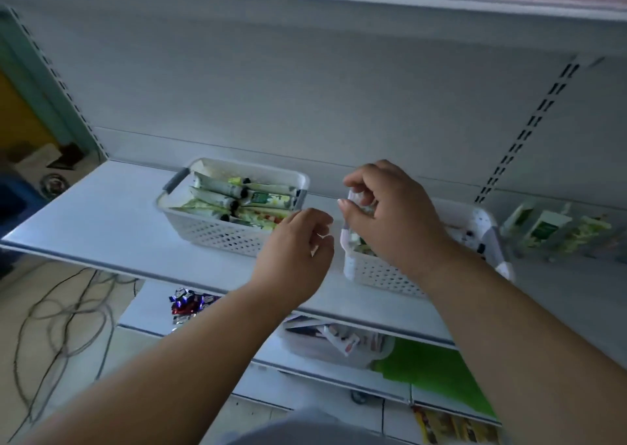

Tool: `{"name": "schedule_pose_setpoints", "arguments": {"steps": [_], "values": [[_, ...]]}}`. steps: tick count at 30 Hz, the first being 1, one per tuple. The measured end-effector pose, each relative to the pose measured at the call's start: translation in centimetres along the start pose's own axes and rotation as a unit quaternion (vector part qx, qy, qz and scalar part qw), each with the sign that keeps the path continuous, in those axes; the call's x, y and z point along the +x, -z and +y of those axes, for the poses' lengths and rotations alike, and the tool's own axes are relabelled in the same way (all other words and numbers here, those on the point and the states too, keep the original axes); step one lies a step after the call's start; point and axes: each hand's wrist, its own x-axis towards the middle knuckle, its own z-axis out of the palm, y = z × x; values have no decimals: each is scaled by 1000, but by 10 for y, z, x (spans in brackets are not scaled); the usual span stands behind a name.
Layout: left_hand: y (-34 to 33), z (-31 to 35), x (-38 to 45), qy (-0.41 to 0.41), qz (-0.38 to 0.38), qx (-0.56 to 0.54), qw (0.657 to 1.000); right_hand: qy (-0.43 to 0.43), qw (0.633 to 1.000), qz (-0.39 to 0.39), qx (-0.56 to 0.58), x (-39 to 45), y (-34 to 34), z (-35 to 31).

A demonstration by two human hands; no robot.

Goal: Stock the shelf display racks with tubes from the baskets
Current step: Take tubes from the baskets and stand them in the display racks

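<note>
Two white perforated baskets stand on the grey shelf (101, 220). The left basket (220, 234) holds several pale green tubes (237, 196) with black caps, lying flat. My left hand (295, 254) hovers between the baskets with loosely curled fingers and holds nothing. Over the left end of the right basket (376, 275) is my right hand (390, 213); its thumb and curled fingers pinch a pale tube (368, 208) that is mostly hidden. More tubes lie in that basket behind my wrist. At the far right a clear display rack (559, 237) holds upright tubes.
The shelf's back panel (305, 98) rises behind the baskets, with a slotted upright (529, 129) at the right. A lower shelf (339, 342) carries wrapped sweets (190, 303), packets and a green sheet. Cables (68, 322) lie on the floor at left.
</note>
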Motion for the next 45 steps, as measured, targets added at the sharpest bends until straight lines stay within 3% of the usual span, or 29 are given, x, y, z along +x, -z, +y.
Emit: {"name": "schedule_pose_setpoints", "arguments": {"steps": [7, 11, 16, 24, 27, 31, 35, 39, 45], "values": [[58, -54, -1, 26, 8, -9, 1000, 1, 999, -31, 19, 38, -58, -47], [80, -77, -9, 56, 31, -6, 998, -7, 992, -128, -7, 73, -102, -52], [103, -99, -12, 80, 38, 11, 996, -23, 934, -291, -204, 99, -159, -41], [111, -110, 6, 77, 54, 1, 996, -32, 868, -366, -335, 111, -167, -47], [113, -113, 22, 73, 53, -3, 996, -59, 910, -328, -245, 109, -152, -49], [111, -127, 59, 79, 44, 38, 995, -140, 974, -176, -36, 100, -117, -58], [104, -142, 101, 99, -19, 155, 983, -221, 959, -89, 155, 83, -94, -69], [98, -150, 124, 129, -133, 292, 938, -233, 952, -82, 181, 66, -83, -69], [99, -152, 129, 99, -182, 354, 912, -259, 939, -86, 208, 53, -81, -63]]}}
